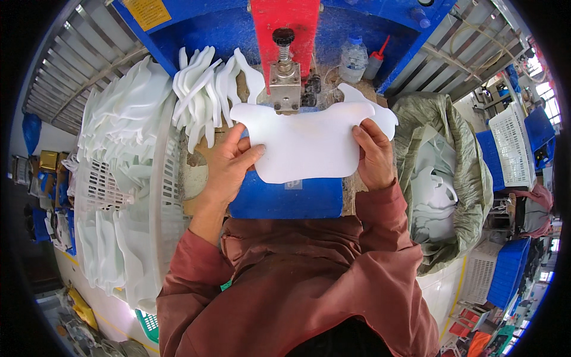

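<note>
White sheet (306, 143): I see both hands, left (229, 163) and right (373, 156), grasping its side edges, the metal press head (285, 88) crowding its far edge.

I count one flat white plastic sheet (309, 143), two bottles (354, 58), one green sack (470, 178), and two hands (229, 166).

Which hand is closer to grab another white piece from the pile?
Probably the left hand. It grips the left edge of the white sheet, right next to the pile of white pieces. The right hand holds the far edge, beside the green sack.
</note>
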A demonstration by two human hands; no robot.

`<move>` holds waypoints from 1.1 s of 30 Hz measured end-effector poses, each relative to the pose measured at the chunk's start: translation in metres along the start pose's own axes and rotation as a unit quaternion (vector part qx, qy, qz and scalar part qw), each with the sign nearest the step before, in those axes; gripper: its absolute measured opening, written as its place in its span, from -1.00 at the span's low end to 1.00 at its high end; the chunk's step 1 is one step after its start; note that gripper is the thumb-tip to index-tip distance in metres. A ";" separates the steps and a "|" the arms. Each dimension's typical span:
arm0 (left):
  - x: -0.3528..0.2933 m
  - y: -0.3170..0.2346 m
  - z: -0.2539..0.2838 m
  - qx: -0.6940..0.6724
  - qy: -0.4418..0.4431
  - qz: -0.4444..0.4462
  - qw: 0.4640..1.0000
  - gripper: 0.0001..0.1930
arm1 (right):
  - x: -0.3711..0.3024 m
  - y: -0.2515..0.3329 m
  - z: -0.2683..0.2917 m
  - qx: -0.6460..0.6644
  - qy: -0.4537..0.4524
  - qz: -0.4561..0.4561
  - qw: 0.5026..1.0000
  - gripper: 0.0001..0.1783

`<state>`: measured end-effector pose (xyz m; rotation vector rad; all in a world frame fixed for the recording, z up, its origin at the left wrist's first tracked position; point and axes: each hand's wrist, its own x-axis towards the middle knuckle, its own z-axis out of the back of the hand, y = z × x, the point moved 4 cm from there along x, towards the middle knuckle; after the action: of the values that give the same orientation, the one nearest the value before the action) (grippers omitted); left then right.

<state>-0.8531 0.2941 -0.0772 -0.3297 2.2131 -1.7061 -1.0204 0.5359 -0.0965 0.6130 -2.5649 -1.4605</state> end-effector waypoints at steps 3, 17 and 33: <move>0.000 0.005 -0.007 0.004 0.012 0.011 1.000 -0.40 | -0.006 0.006 0.007 0.004 0.037 0.013 0.999 -0.76; 0.002 0.022 -0.045 0.001 0.053 0.045 0.998 -0.49 | -0.029 0.013 0.056 0.001 -0.050 0.022 0.998 -0.82; -0.009 0.040 -0.032 0.041 0.103 0.058 0.992 -0.57 | -0.051 -0.002 0.066 -0.060 0.003 0.007 0.998 -0.64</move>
<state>-0.8571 0.3360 -0.1075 -0.0033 2.2455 -1.8322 -0.9932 0.6085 -0.1282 0.5806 -2.4501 -1.5929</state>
